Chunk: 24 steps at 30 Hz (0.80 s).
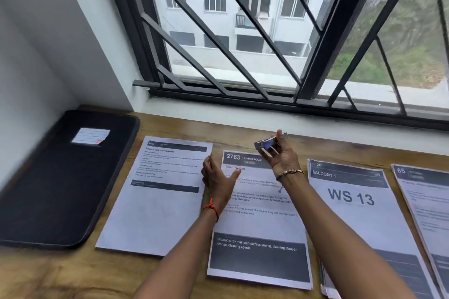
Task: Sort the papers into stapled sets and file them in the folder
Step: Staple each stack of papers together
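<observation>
Papers (155,196): how are they laid out?

Four sets are seen side by side in a row on the wooden table (73,274), faces up, so that each heading can be read at a glance. The sheet headed 2763 (260,226) lies in the middle, and the sheet marked WS 13 (352,201) is just to its right. No staple can be made out on any of them.

And the hands?

A small stapler (269,144) is gripped in the curled fingers of the right hand (283,158). It is held above the top edge of the sheet headed 2763, probably so that a corner can be fed into it. The left hand (218,177) is held with fingers loose and thumb spread, with nothing in it, at that sheet's left edge. Whether the paper is touched cannot be told. It is judged to be placed there to steady or lift the set.

Where is the folder kept?

The black zipped folder (60,177) is laid closed at the far left, just beside the first set, with a lined label (91,137) on its cover. Filing is judged not yet begun.

And the room?

The table is set against a white wall (48,43), under a window (340,26) barred with dark diagonals. A pale building (218,22) is seen outside.
</observation>
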Motion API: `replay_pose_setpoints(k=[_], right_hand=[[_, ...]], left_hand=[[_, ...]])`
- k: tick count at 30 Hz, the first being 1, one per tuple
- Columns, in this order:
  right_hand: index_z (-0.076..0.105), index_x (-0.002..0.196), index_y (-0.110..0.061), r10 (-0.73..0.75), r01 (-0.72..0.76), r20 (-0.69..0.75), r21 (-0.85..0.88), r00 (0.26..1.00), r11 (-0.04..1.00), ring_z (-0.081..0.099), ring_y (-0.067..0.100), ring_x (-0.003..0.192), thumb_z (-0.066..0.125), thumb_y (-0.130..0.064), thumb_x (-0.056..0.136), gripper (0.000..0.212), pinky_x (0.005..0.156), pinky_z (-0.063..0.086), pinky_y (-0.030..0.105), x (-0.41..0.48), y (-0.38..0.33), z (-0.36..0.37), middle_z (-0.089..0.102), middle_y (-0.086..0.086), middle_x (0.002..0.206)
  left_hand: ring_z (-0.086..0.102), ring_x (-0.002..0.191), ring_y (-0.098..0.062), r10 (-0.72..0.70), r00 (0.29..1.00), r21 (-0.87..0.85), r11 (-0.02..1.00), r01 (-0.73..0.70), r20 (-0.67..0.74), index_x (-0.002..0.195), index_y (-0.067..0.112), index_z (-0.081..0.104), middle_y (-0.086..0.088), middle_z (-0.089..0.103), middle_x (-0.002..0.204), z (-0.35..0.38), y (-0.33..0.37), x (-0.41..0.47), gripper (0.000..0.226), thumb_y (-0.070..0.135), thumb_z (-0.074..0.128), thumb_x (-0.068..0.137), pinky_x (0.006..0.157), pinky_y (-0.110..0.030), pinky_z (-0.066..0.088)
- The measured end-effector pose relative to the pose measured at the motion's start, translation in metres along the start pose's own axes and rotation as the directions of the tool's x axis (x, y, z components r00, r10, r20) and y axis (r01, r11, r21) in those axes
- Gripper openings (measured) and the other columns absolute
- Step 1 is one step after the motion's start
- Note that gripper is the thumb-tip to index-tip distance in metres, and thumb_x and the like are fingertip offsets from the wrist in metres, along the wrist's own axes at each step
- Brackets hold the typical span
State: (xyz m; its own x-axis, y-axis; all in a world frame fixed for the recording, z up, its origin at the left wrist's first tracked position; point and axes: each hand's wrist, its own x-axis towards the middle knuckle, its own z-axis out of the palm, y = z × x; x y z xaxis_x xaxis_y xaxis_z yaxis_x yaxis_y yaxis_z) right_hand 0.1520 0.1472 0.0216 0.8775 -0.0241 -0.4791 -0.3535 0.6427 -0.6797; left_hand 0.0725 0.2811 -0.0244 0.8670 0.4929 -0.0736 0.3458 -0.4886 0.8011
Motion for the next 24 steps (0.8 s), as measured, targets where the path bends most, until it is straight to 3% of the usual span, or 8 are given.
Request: replay_pose_setpoints(k=[4,10,13,16,21,24], right_hand=[[0.050,0.070,-0.009,0.020,-0.020,0.016,-0.001,1.000,1.000,0.059,0.022,0.070,0.061,-0.024,0.088,0.025,0.046,0.056,0.034,-0.023,0.002,0.008,0.053,0.008,0.072],[0.051,0.073,-0.009,0.084,-0.084,0.055,-0.002,0.995,0.996,0.062,0.020,0.054,0.066,-0.019,0.085,0.022,0.044,0.054,0.035,-0.043,0.018,0.029,0.051,0.008,0.070],[0.052,0.073,-0.010,0.099,-0.094,0.066,-0.072,0.993,0.993,0.061,0.022,0.060,0.067,-0.020,0.084,0.021,0.050,0.057,0.039,-0.043,0.034,0.040,0.053,0.008,0.072],[0.051,0.072,-0.010,0.107,-0.098,0.076,-0.115,0.991,0.988,0.061,0.021,0.059,0.064,-0.023,0.087,0.024,0.052,0.058,0.035,-0.041,0.050,0.052,0.054,0.009,0.074],[0.051,0.073,-0.011,0.125,-0.120,0.020,-0.178,0.992,0.977,0.058,0.025,0.065,0.061,-0.024,0.089,0.023,0.046,0.056,0.035,-0.038,0.084,0.069,0.053,0.010,0.074],[0.049,0.067,-0.007,0.088,-0.097,-0.048,-0.245,0.995,0.965,0.055,0.024,0.052,0.060,-0.015,0.089,0.026,0.038,0.053,0.034,-0.037,0.100,0.082,0.050,0.010,0.059]], left_hand=[[0.029,0.129,-0.028,0.049,0.998,0.001,0.999,-0.049,-0.039,0.142,0.007,0.028,-0.010,0.029,0.143,-0.029,0.000,-0.008,0.079,0.029,0.072,0.079,0.104,-0.040,0.026],[0.031,0.125,-0.026,0.046,0.997,-0.009,0.999,-0.047,-0.067,0.133,0.010,0.042,-0.009,0.038,0.137,-0.077,-0.020,-0.015,0.060,0.027,0.069,0.082,0.101,-0.044,0.035],[0.032,0.125,-0.026,0.011,0.997,-0.019,1.000,-0.013,-0.082,0.131,0.008,0.045,-0.010,0.040,0.136,-0.099,-0.035,-0.013,0.052,0.022,0.065,0.085,0.102,-0.042,0.036],[0.034,0.125,-0.026,-0.014,0.998,0.006,1.000,0.015,-0.067,0.129,0.007,0.048,-0.011,0.041,0.135,-0.118,-0.051,-0.006,0.047,0.022,0.063,0.087,0.101,-0.041,0.036],[0.033,0.126,-0.028,-0.073,0.997,0.026,0.997,0.074,-0.026,0.129,0.006,0.048,-0.013,0.039,0.137,-0.141,-0.081,0.016,0.044,0.021,0.061,0.089,0.103,-0.042,0.036],[0.032,0.129,-0.027,-0.069,0.998,0.061,0.996,0.069,0.002,0.128,0.005,0.048,-0.013,0.039,0.138,-0.153,-0.094,0.035,0.044,0.021,0.060,0.089,0.104,-0.040,0.033]])
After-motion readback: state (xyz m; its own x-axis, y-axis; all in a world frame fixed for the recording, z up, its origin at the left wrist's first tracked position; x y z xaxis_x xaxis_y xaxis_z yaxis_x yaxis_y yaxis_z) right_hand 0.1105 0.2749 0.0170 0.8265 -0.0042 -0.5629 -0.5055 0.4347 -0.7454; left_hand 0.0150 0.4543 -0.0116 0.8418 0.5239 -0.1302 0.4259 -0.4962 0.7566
